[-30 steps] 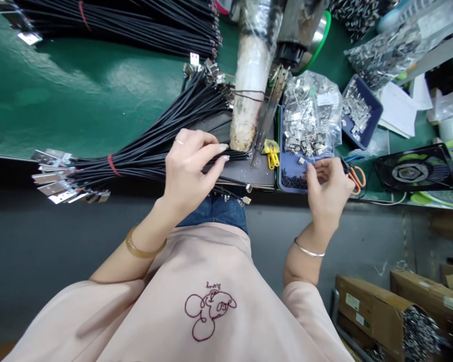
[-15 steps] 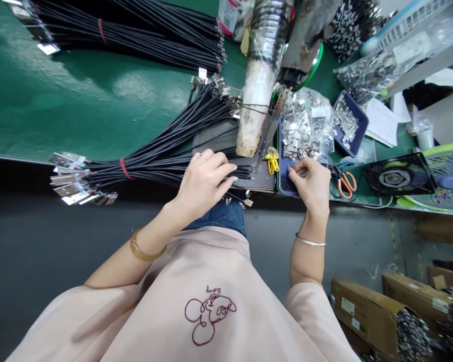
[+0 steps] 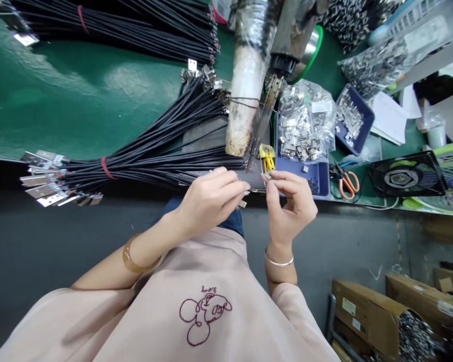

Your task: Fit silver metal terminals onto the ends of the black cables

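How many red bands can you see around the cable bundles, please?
2: one red band round the nearer bundle, another red band round the upper-left bundle; more could be hidden.

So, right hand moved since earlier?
Yes, leftward: the right hand was over the blue tray; now its fingertips are past the tray's left edge.

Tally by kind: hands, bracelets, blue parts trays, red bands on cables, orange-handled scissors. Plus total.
2 hands: left hand, right hand
2 bracelets: amber bracelet, silver bracelet
2 blue parts trays: near tray, far tray
2 red bands: near band, far band
1 orange-handled scissors
Total: 9
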A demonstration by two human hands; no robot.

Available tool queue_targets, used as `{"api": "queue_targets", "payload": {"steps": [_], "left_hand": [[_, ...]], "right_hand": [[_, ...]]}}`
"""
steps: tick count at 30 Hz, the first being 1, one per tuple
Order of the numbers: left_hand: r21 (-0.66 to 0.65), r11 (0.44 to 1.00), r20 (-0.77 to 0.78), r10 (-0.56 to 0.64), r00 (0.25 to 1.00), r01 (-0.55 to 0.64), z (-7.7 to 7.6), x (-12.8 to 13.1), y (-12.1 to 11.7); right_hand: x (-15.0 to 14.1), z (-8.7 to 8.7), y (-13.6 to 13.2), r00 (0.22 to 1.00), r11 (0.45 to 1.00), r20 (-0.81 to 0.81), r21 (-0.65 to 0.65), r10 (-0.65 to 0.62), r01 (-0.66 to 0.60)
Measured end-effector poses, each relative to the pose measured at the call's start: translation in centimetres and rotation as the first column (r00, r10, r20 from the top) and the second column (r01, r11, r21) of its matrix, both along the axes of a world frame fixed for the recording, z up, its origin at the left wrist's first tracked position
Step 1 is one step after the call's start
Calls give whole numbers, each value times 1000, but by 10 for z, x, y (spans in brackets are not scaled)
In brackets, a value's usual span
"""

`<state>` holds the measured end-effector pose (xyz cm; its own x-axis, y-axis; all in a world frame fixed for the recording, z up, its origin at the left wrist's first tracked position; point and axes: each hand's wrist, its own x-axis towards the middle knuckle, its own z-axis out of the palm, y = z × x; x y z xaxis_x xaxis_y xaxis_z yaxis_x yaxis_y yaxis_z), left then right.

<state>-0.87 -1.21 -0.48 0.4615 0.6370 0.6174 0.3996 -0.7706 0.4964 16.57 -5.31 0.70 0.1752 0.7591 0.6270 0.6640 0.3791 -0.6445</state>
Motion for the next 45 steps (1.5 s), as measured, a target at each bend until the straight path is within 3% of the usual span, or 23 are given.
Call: {"api": "queue_targets", "payload": {"steps": [4, 6, 9, 11, 16, 21, 27, 30, 33, 35, 41, 45], "left_hand": [[-270, 962, 153, -3, 988, 45, 0, 5, -4], [-443, 894, 211, 38, 977, 61, 0, 6, -4], [-660, 743, 260, 89, 962, 110, 0, 7, -3], [-728, 669, 292, 101, 951, 152, 0, 7, -3], [-780, 591, 370, 166, 914, 208, 5, 8, -1], [-782, 571, 407, 161, 899, 251, 7, 8, 2], [-776, 586, 411, 184, 893, 236, 7, 9, 2], [-786, 570, 423, 214, 881, 239, 5, 11, 1], [-803, 529, 448, 233, 863, 274, 3, 13, 0], [-805, 522, 454, 236, 859, 282, 2, 13, 0], [-783, 564, 465, 254, 848, 260, 2, 14, 2], [-784, 574, 453, 271, 849, 235, 3, 15, 3]], "right_hand": [[-5, -9, -1, 992, 995, -87, -20, 94, -96], [-6, -11, -1, 985, 991, -130, -63, 112, -121], [-6, -11, -1, 973, 977, -195, -148, 124, -154], [-6, -12, -1, 963, 967, -235, -184, 132, -177], [-5, -15, -4, 957, 987, -265, -70, 118, -142], [-5, -15, -7, 975, 986, -152, -18, 160, -164], [-5, -15, -5, 935, 990, -341, -64, 97, -126], [-6, -13, -4, 969, 996, -234, 25, 84, -80], [-8, -13, -4, 989, 989, -61, 71, 134, -129], [-10, -16, -3, 990, 987, -31, 83, 141, -138], [-10, -25, 2, 960, 992, -260, -49, 102, -119], [-10, -26, 5, 992, 994, -59, 13, 109, -109]]}}
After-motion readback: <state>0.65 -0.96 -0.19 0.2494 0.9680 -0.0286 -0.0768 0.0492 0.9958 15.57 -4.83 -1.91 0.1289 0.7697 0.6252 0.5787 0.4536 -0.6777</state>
